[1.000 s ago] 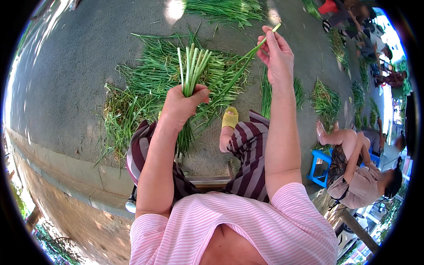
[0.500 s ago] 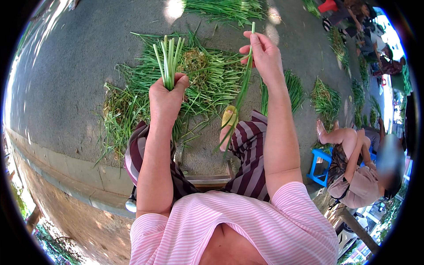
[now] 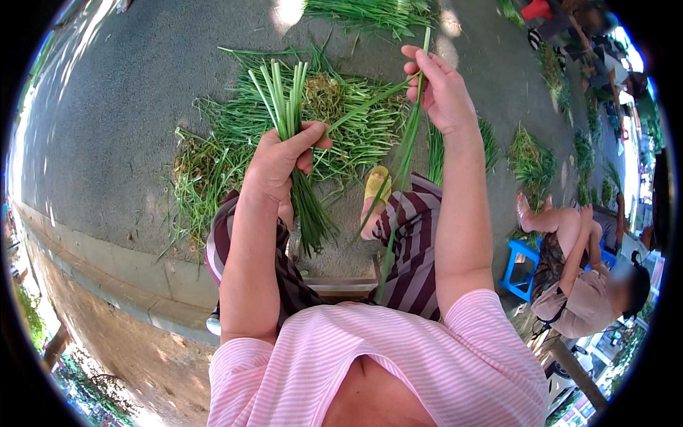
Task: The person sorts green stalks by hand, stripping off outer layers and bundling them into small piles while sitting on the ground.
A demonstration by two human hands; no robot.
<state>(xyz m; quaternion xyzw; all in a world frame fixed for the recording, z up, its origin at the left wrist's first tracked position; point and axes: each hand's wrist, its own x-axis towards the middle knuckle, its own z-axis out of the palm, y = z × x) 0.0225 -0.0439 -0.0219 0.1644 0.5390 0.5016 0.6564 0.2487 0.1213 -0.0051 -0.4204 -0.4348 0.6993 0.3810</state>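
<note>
My left hand [image 3: 284, 155] is closed around a bunch of green chives [image 3: 286, 92]. Their pale, even stem ends point up and away, while the dark leaves hang down below the fist. The left thumb and forefinger are slightly lifted at the edge of the bunch. Up and to the right, my right hand [image 3: 442, 91] pinches a chive stalk [image 3: 407, 153] with long leaves trailing toward my knee. One leaf slants from the right fingers toward the left hand; whether it touches there I cannot make out. Beneath both hands lies a spread-out heap of chives [image 3: 363, 132] on the pavement.
Brown, withered leaves [image 3: 324, 96] lie on the heap. More chives [image 3: 370, 13] lie beyond it, and another pile [image 3: 532, 158] is to the right. A person sits beside a blue stool [image 3: 521, 269] on the right; others are farther back. A kerb [image 3: 107, 288] runs along the left.
My left hand has turned, so the bunch's hanging leaves now show below it, and its thumb and forefinger have loosened. The right hand has moved slightly right with its stalk.
</note>
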